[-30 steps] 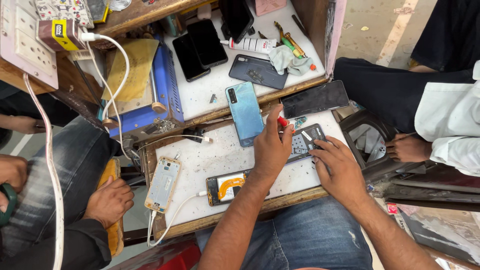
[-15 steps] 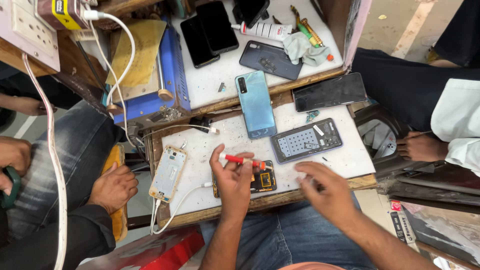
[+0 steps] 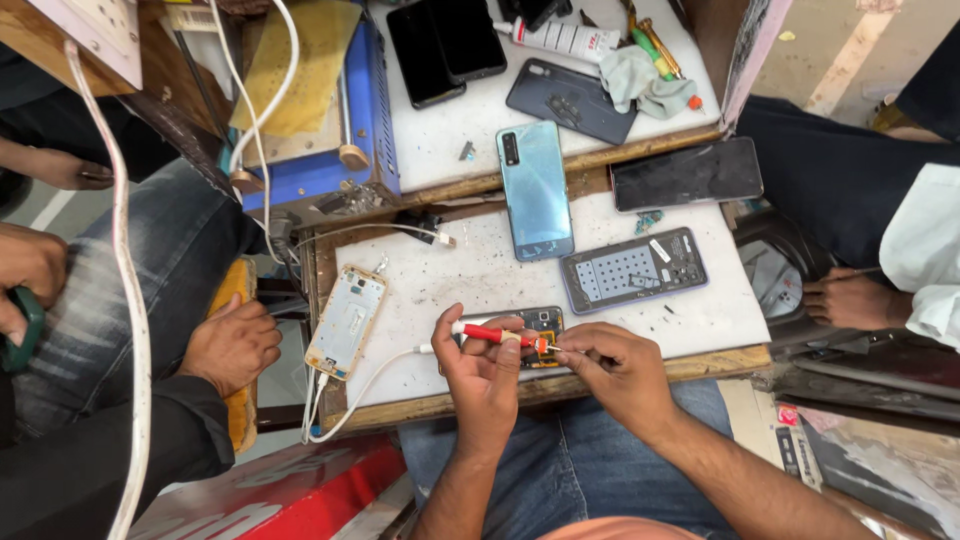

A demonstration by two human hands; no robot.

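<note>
My left hand [image 3: 484,377] grips a small red-handled screwdriver [image 3: 492,334], lying crosswise above an opened phone body [image 3: 535,322] at the near edge of the white worktop [image 3: 480,280]. My right hand [image 3: 617,370] pinches the screwdriver's metal tip end, fingers closed on it. Most of the opened phone is hidden under both hands. A light blue phone back [image 3: 535,190] lies further away, and a grey phone frame [image 3: 634,270] with a dotted panel lies to the right.
A gold-white phone [image 3: 345,322] on a white cable lies at the left. A blue box device [image 3: 330,120], dark phones [image 3: 445,45], a glue tube [image 3: 560,40] and a cloth sit beyond. Another person's hand [image 3: 230,345] rests at left; someone else's hand [image 3: 850,298] at right.
My left hand drew back from the far phones with the red screwdriver to the near edge. My right hand left the grey frame and closed on the screwdriver's tip.
</note>
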